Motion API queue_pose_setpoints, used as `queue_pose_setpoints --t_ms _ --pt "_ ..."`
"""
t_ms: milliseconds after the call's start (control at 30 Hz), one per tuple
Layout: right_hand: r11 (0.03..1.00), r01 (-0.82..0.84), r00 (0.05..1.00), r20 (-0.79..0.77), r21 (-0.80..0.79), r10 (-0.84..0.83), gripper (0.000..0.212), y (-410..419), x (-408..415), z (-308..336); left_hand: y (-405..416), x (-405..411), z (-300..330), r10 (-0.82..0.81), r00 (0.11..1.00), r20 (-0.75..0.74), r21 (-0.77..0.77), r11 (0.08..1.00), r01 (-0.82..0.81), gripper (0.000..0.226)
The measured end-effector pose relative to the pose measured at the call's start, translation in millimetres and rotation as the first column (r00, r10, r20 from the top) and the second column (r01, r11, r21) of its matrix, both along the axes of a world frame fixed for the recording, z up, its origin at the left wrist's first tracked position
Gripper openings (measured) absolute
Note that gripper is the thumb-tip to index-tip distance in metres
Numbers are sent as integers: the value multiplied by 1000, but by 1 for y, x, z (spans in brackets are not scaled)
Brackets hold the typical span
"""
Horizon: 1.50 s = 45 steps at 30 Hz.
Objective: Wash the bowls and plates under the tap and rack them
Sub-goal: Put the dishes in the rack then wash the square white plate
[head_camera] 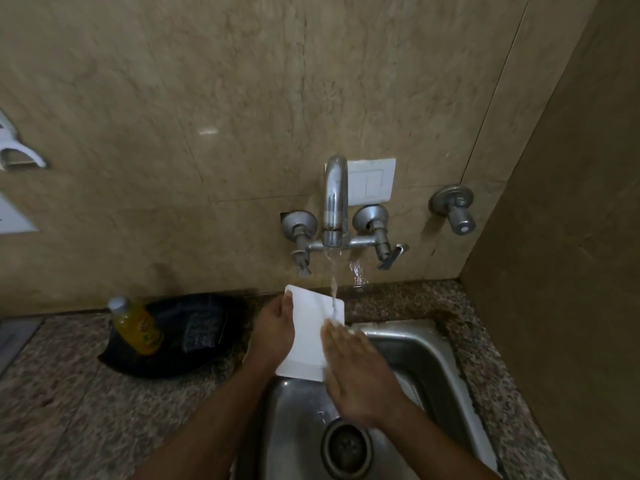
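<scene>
Under the running tap (335, 202), both hands tilt a white square plate (306, 336).

White plate (308, 337), yellow bottle (136, 325), speckled granite counter (86, 393), steel-grey sink (426, 358).

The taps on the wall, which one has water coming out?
The tall curved spout in the middle; water pours from it onto the white plate. The knob far right is dry.

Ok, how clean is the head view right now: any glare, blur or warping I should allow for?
Head view: dim, warm light; small glare spot on the wall tiles; wide-angle warping bends tile seams and counter edges; right hand and water stream are motion-blurred over the white plate; left hand and tap read sharper.
</scene>
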State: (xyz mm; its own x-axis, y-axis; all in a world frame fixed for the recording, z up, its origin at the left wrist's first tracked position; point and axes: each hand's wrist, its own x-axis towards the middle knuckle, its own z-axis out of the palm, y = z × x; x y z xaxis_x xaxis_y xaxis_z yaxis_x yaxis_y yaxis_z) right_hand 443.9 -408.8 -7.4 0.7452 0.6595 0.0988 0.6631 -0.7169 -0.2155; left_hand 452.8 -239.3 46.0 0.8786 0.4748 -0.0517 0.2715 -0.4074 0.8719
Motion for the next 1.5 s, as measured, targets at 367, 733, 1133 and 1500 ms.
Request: queue_pose_setpoints --t_ms 367,733,1133,1500 --pt "994 105 993 -51 9 -104 72 8 9 3 -2 8 -3 37 999 25 -33 999 -36 43" --pt "999 -14 997 -69 29 16 76 -10 -15 -3 -6 19 8 99 991 90 -161 983 -83 42" --pt "987 2 990 -143 160 21 81 -10 -17 13 -30 35 1 154 986 69 -301 945 -126 32" --pt "995 -7 990 -142 104 22 88 -34 -8 23 -50 45 6 103 992 76 -432 900 -60 19"
